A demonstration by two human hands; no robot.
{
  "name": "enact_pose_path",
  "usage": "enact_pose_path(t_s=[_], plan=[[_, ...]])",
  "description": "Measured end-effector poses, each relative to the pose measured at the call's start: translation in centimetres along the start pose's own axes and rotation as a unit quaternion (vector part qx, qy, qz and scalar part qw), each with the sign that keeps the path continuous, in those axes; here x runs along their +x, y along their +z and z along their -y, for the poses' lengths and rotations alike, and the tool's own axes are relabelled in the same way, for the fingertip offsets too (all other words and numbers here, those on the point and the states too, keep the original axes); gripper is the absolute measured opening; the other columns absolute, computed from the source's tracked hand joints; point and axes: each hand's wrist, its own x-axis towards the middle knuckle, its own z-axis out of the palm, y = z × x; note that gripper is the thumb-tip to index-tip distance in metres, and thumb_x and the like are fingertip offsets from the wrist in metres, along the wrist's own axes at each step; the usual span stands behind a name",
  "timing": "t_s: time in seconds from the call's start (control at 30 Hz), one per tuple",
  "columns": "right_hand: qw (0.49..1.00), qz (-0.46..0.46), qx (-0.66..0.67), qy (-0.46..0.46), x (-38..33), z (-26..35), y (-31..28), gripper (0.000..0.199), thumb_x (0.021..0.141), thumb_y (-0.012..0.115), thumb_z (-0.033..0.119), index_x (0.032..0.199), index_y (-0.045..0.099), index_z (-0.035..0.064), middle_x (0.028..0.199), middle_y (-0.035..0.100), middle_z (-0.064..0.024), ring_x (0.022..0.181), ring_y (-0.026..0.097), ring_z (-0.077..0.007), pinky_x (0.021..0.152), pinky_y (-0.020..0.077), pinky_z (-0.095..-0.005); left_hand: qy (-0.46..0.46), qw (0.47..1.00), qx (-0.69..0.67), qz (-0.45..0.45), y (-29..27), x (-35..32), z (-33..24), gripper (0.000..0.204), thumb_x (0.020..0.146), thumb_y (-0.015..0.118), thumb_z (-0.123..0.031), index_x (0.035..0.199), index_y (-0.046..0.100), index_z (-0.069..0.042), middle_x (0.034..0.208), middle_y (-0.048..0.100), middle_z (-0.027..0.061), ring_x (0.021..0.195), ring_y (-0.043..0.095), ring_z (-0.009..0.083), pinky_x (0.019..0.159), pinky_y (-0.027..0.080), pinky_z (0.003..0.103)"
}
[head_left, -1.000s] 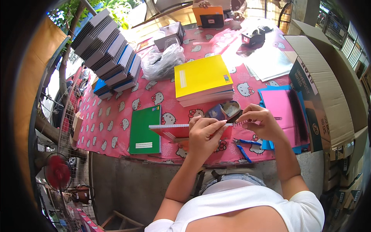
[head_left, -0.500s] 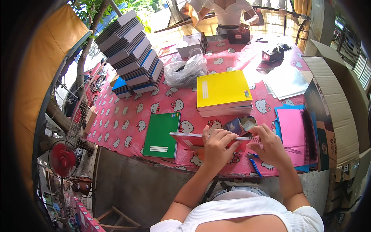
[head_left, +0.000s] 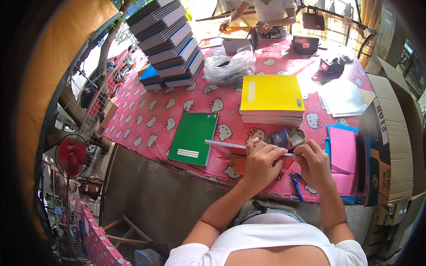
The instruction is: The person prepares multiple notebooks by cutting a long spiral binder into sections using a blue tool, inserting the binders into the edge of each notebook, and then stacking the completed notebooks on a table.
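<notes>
My left hand (head_left: pixel 265 163) is closed around a red-covered notebook (head_left: pixel 227 145), which stands on edge with its bound side up. At the right end of that edge, my right hand (head_left: pixel 314 164) pinches a thin spiral binding coil (head_left: pixel 341 170), whose tail sticks out past the hand. The fingers hide where coil and notebook meet. Left of the hands a green notebook (head_left: pixel 194 137) lies flat. Beyond them sits a stack of yellow notebooks (head_left: pixel 271 94), with a small open container (head_left: pixel 294 136) in front. Blue-handled pliers (head_left: pixel 297 189) lie just below my right hand.
A tall stack of notebooks (head_left: pixel 171 48) rises at the far left, beside a clear plastic bag (head_left: pixel 230 67). Pink sheets (head_left: pixel 342 148) with dark coils (head_left: pixel 361 164) lie at right, against an open cardboard box (head_left: pixel 397 133). Another person (head_left: pixel 273 13) works across the table.
My right fingers have closed in on the notebook's edge, nearer my left hand. Across the table, the other person's hands have moved from a dark box to an orange-topped stack. The view has shifted.
</notes>
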Motion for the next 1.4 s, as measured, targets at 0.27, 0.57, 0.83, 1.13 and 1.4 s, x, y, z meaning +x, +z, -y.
enact_pose_path(t_s=[0.27, 0.57, 0.83, 1.13, 1.4], plan=[[1.000, 0.011, 0.012, 0.001, -0.2, 0.4, -0.2, 0.020, 0.078, 0.070, 0.013, 0.093, 0.059, 0.0051, 0.088, 0.056, -0.0109, 0.080, 0.060, -0.0319, 0.064, 0.0480, -0.0419, -0.007, 1.000, -0.003, -0.001, -0.2, -0.5, -0.1, 0.023, 0.066, 0.071, -0.008, 0.088, 0.072, -0.014, 0.083, 0.067, 0.0004, 0.081, 0.059, 0.0190, 0.098, 0.033, 0.043], [0.975, 0.213, 0.064, 0.010, 3.1, -2.8, -1.9, 0.031, 0.081, 0.068, 0.016, 0.109, 0.060, 0.0056, 0.092, 0.065, -0.0134, 0.085, 0.063, -0.0335, 0.070, 0.0502, -0.0422, 0.007, 1.000, -0.006, -0.006, -0.5, -1.5, 0.3, 0.027, 0.064, 0.075, -0.010, 0.091, 0.072, -0.015, 0.081, 0.068, -0.0002, 0.078, 0.060, 0.0173, 0.095, 0.035, 0.041], [0.957, 0.258, -0.127, -0.039, 1.8, -17.3, 8.4, 0.045, 0.069, 0.078, 0.022, 0.105, 0.057, 0.0045, 0.100, 0.064, -0.0147, 0.101, 0.061, -0.0333, 0.080, 0.0515, -0.0420, 0.024, 0.999, 0.037, -0.032, -0.8, -0.3, 0.0, 0.030, 0.065, 0.081, -0.020, 0.092, 0.069, -0.012, 0.085, 0.065, 0.0000, 0.081, 0.060, 0.0192, 0.098, 0.034, 0.042], [0.863, 0.169, 0.459, 0.129, 1.2, -11.1, 1.7, 0.042, 0.068, 0.077, 0.003, 0.105, 0.057, 0.0019, 0.092, 0.064, -0.0038, 0.084, 0.062, -0.0169, 0.076, 0.0513, -0.0297, -0.010, 0.999, 0.001, -0.047, -0.6, -0.8, 1.2, 0.026, 0.060, 0.084, -0.022, 0.077, 0.067, -0.012, 0.074, 0.065, 0.0001, 0.076, 0.060, 0.0193, 0.097, 0.036, 0.043], [0.959, 0.248, 0.124, 0.065, 4.5, -9.0, 1.0, 0.068, 0.060, 0.075, -0.004, 0.124, 0.053, -0.0008, 0.100, 0.068, -0.0097, 0.090, 0.065, -0.0193, 0.080, 0.0545, -0.0319, -0.092, 0.992, -0.081, -0.034, -1.0, -0.2, 1.0, 0.040, 0.060, 0.085, -0.024, 0.094, 0.066, -0.012, 0.092, 0.065, 0.0031, 0.084, 0.060, 0.0212, 0.100, 0.033, 0.046]])
